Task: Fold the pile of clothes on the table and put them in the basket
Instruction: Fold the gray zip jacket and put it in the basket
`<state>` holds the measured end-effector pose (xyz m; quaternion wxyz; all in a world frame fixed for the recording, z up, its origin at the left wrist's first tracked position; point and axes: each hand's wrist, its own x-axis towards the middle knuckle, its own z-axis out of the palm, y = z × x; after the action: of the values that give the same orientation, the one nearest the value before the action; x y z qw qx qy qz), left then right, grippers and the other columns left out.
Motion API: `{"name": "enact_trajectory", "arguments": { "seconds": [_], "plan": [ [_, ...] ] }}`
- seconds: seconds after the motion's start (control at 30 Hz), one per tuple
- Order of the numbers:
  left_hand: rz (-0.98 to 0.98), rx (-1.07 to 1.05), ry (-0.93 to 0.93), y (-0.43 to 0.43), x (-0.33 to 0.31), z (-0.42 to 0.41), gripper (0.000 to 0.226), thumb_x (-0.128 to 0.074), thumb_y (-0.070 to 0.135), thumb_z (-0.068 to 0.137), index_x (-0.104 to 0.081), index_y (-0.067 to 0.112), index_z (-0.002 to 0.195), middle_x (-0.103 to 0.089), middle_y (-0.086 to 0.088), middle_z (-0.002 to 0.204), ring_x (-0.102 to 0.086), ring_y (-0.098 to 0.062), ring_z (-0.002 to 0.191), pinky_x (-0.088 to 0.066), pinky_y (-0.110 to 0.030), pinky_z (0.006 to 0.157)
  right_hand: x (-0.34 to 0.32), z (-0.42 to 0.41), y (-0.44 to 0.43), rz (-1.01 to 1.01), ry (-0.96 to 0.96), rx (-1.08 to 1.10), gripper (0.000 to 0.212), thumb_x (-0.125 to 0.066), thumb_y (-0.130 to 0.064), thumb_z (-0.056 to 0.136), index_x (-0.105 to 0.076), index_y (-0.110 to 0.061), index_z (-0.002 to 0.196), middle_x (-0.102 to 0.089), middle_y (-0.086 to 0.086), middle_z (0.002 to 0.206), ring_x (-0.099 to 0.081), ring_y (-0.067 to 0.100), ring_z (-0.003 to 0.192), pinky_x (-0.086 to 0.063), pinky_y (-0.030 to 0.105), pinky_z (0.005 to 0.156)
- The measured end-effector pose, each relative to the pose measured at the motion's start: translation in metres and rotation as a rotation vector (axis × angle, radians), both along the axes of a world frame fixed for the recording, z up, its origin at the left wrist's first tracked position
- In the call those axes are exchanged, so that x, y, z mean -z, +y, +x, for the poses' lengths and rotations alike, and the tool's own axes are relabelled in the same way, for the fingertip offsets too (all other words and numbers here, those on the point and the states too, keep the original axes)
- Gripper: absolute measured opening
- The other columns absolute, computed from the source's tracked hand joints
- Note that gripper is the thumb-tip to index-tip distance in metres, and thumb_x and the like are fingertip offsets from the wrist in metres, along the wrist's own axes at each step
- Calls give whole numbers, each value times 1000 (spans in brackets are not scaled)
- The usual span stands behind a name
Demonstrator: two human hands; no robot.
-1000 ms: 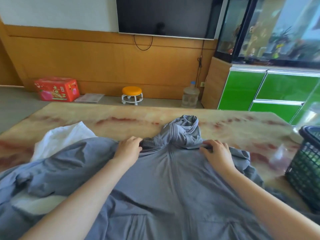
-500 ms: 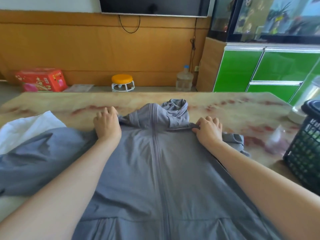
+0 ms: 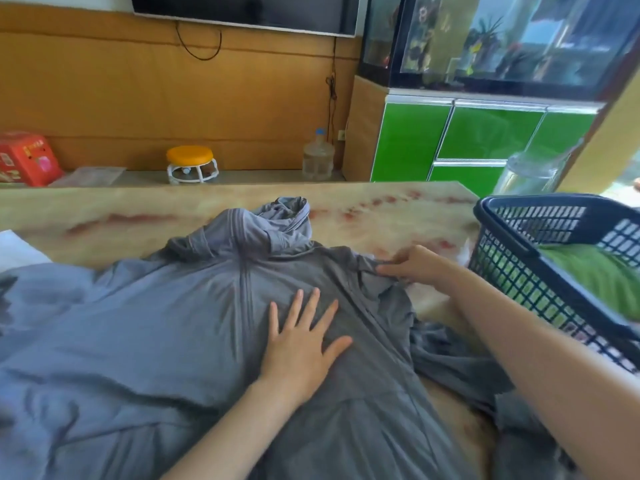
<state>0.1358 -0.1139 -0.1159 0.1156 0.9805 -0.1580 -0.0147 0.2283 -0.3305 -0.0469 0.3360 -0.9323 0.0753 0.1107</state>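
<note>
I pin the grey hoodie (image 3: 156,323) mid-frame under my flat left hand (image 3: 300,344), while my right hand (image 3: 419,268) pinches its shoulder just rightward.

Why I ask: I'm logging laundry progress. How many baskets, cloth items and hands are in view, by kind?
Baskets: 1, the dark blue plastic lattice basket
Cloth items: 3, the grey zip-up hooded jacket, a white cloth, and a green cloth inside the basket
Hands: 2, the left hand and the right hand
Total: 6
</note>
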Motion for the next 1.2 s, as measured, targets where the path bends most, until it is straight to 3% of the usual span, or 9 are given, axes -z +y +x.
{"name": "enact_trajectory", "arguments": {
  "seconds": [0.07,0.17,0.3,0.4,0.47,0.6,0.77,1.0,1.2],
  "plan": [
    [42,-22,-81,-2,9,0,82,27,73,67,14,43,143,18,10,156,20,-15,143,11,-50,115,0,-1,0,74,-106,-3,25,-71,-26,83,-63,-6,70,-56,4,68,-52,17,68,-39,27,60],
    [-7,-37,-91,0,11,1,93,31,75,61,11,41,145,14,10,157,16,-11,144,11,-46,115,-1,5,-3,157,-398,298,26,-68,-27,85,-65,-2,91,-61,9,86,-58,26,86,-43,31,73],
    [-70,-35,-79,0,6,1,101,34,77,56,10,39,146,12,9,157,15,-6,143,9,-42,117,-6,10,-3,-131,-627,446,13,-55,-19,92,-56,-10,101,-62,9,102,-58,30,93,-41,33,73],
    [-40,-45,-93,-2,6,1,102,32,77,57,3,38,148,10,10,157,15,-7,143,10,-42,117,10,20,-1,-407,-443,232,15,-49,-6,89,-60,-8,100,-56,12,110,-59,33,93,-41,32,70],
    [16,-39,-94,-4,8,1,101,33,77,57,5,41,147,13,10,157,17,-11,144,11,-43,116,21,26,-3,-358,-234,199,22,-52,-11,90,-62,-8,109,-56,12,120,-55,33,105,-45,34,81],
    [54,-26,35,-6,2,13,83,14,81,68,8,48,144,19,9,156,22,-16,142,15,-53,113,16,34,-3,-166,-208,80,47,-59,-35,89,-49,-15,130,-57,7,123,-47,30,120,-41,35,95],
    [80,-77,61,-18,-1,34,72,-3,77,79,6,49,144,17,8,156,23,-24,142,12,-65,108,0,39,-6,-151,5,-114,39,-74,-39,78,-71,-6,98,-66,5,94,-60,21,91,-47,26,72],
    [-26,-109,-22,-21,5,34,77,-5,76,79,-5,42,148,4,10,158,15,-19,144,11,-59,112,5,54,26,-55,-11,-253,23,-79,-29,74,-64,-13,82,-58,-2,79,-53,17,85,-40,25,72],
    [-137,-199,-191,-20,8,35,70,-11,69,88,-17,34,148,-9,3,158,5,-17,146,9,-52,114,14,66,33,-182,-457,163,29,-70,-28,80,-60,-11,101,-63,9,105,-59,29,97,-43,32,77]
  ]
}}
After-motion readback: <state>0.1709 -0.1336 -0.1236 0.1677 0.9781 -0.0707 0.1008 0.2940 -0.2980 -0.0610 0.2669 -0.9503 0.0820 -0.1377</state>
